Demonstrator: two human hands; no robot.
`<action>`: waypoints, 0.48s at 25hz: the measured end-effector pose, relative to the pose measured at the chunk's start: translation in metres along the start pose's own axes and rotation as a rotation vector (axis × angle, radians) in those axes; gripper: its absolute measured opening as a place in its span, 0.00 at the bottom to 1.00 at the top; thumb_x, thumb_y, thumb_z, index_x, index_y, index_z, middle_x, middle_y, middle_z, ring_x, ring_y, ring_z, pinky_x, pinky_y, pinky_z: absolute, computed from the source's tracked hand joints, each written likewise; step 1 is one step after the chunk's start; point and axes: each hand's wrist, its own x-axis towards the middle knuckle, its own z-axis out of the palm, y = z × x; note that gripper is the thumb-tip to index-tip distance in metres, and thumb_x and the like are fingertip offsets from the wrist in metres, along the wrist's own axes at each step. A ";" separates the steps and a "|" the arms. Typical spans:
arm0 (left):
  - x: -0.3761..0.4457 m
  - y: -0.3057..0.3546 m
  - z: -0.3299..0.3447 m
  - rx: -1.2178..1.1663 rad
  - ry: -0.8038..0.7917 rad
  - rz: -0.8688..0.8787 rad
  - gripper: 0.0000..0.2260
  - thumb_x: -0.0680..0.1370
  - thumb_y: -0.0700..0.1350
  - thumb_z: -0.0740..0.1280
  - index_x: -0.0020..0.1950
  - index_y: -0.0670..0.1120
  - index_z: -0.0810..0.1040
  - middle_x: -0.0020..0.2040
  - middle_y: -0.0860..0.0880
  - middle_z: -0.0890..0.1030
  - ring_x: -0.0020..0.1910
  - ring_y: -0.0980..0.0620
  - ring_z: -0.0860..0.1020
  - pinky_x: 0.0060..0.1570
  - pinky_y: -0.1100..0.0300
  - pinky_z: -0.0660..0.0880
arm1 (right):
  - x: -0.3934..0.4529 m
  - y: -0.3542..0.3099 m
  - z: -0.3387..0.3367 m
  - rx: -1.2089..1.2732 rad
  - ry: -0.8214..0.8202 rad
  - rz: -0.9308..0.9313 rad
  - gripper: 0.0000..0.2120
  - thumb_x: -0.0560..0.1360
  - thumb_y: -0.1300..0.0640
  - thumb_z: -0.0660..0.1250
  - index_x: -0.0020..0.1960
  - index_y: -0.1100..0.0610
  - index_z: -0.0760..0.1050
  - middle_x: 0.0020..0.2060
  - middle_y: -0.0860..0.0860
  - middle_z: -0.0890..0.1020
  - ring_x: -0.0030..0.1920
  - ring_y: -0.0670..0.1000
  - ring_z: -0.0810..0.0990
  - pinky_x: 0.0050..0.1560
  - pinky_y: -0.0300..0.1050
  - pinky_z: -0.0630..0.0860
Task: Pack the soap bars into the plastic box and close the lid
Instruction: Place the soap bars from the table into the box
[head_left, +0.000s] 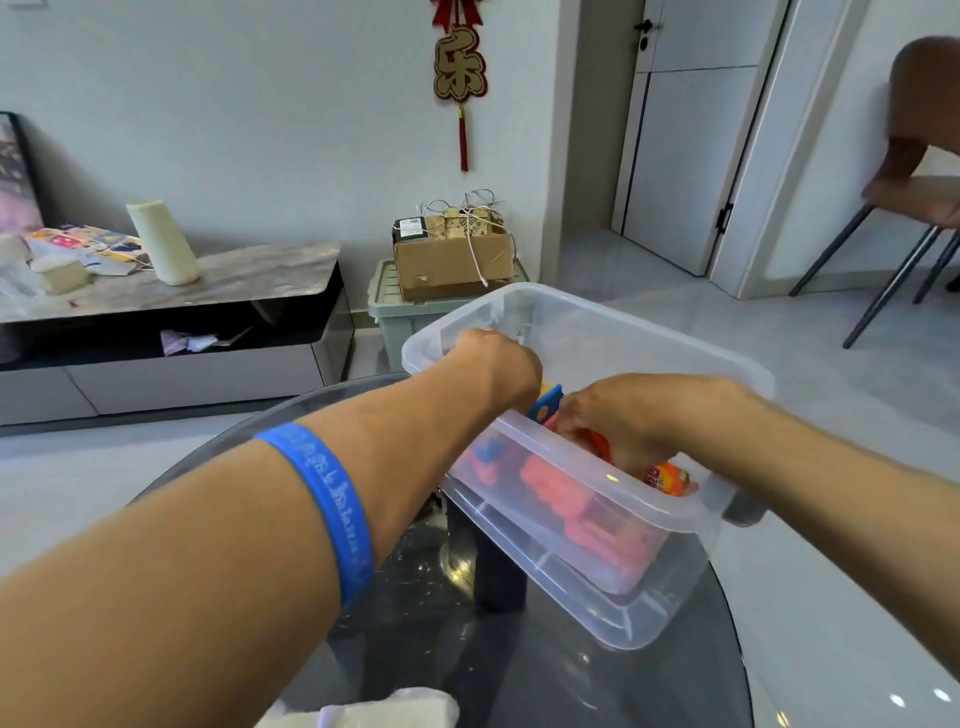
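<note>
A clear plastic box (587, 577) stands on a dark glass table, its top uncovered. Several wrapped soap bars lie inside, seen as orange-red shapes (561, 499) through the near wall. My left hand (496, 364) reaches over the near rim into the box, fingers curled beside a blue-wrapped bar (545, 402) that stands on edge. My right hand (623, 415) is also inside, closed around an orange-red wrapped bar (667, 478) near the right end. No lid is visible.
The round glass table (415, 623) has a dark leg beneath it. A pale wrapped object (374, 709) lies at the table's near edge. A TV cabinet (156, 322) stands left, a green bin with a cardboard box (452, 260) behind, a chair (914, 208) to the right.
</note>
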 end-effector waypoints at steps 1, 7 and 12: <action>0.000 0.000 0.001 0.006 0.030 0.006 0.13 0.76 0.46 0.67 0.59 0.45 0.76 0.61 0.44 0.78 0.59 0.44 0.75 0.49 0.55 0.69 | 0.004 -0.001 0.005 -0.011 0.039 -0.021 0.12 0.63 0.50 0.72 0.45 0.45 0.75 0.46 0.45 0.80 0.44 0.54 0.79 0.47 0.53 0.80; -0.017 -0.025 0.006 -0.426 0.401 -0.092 0.12 0.74 0.48 0.63 0.53 0.47 0.81 0.53 0.48 0.82 0.47 0.46 0.77 0.41 0.56 0.70 | -0.003 -0.014 -0.004 0.129 -0.021 0.048 0.09 0.71 0.58 0.70 0.42 0.43 0.82 0.43 0.43 0.81 0.45 0.51 0.80 0.48 0.49 0.81; -0.077 -0.054 0.023 -0.487 0.635 0.095 0.12 0.78 0.50 0.61 0.56 0.48 0.80 0.56 0.50 0.80 0.57 0.50 0.75 0.52 0.55 0.72 | -0.019 -0.019 -0.006 0.262 -0.050 0.140 0.15 0.69 0.57 0.68 0.32 0.36 0.80 0.35 0.40 0.80 0.44 0.50 0.81 0.48 0.46 0.80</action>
